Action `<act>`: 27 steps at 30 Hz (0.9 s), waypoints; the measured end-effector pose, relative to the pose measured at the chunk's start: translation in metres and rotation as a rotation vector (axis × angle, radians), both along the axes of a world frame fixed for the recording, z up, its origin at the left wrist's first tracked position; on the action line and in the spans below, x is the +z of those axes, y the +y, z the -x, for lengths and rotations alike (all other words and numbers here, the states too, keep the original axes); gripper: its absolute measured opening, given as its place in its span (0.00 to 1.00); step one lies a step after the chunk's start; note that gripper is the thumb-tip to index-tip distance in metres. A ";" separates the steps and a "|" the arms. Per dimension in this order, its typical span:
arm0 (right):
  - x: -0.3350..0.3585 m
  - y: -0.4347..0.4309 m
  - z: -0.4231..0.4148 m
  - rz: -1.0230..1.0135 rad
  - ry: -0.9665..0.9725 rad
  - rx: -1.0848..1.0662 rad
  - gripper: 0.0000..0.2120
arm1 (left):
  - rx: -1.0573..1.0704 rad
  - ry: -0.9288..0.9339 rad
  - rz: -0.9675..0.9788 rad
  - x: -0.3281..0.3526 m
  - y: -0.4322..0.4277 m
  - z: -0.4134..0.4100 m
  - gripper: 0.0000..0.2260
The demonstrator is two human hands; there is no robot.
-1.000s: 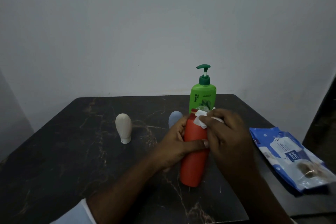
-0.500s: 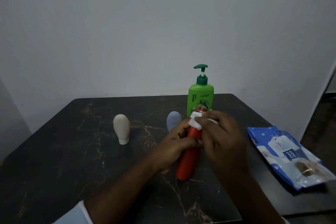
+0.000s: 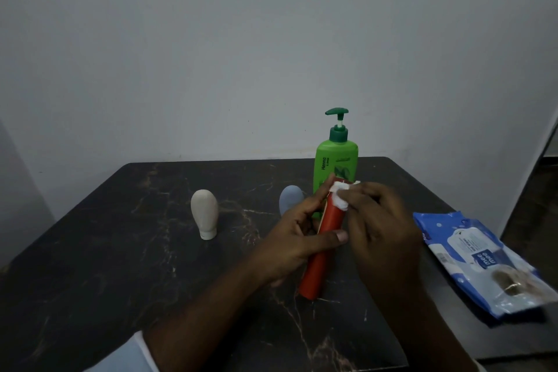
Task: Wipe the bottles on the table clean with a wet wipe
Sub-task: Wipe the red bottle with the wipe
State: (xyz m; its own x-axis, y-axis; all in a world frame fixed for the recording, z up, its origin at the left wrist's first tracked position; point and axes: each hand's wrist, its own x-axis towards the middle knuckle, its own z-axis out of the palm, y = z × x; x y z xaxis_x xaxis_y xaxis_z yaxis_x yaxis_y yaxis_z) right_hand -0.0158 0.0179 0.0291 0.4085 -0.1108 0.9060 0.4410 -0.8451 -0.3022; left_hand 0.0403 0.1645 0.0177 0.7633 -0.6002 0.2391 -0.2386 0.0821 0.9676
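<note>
So the left hand [image 3: 299, 238] is gripping the red bottle [image 3: 320, 263] around its middle, thumb lying across the front. The bottle is leaning, top end tilting toward the green pump bottle [image 3: 336, 160], bottom end sitting low over the dark tabletop [image 3: 120, 251], front-centre. The right hand [image 3: 383, 226] is pinching a white wet wipe [image 3: 341, 195] in its grip and pressing it on the bottle's top. A beige bottle [image 3: 204, 214] is standing cap-down on the left, a blue-grey bottle [image 3: 290, 198] is peeking out behind the left hand, and the wipes pack [image 3: 477, 260] is lying at the right edge.
</note>
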 end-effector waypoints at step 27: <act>0.043 -0.010 0.035 0.268 0.157 0.323 0.11 | 0.010 -0.271 -0.163 0.015 0.013 0.014 0.31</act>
State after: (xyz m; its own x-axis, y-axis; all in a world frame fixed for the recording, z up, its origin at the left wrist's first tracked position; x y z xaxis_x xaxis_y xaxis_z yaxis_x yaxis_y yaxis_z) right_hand -0.0512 0.0081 0.0725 0.5181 0.2754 0.8098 0.6615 -0.7292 -0.1752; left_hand 0.0262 0.1778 0.0327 0.6905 -0.6403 0.3364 -0.4899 -0.0719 0.8688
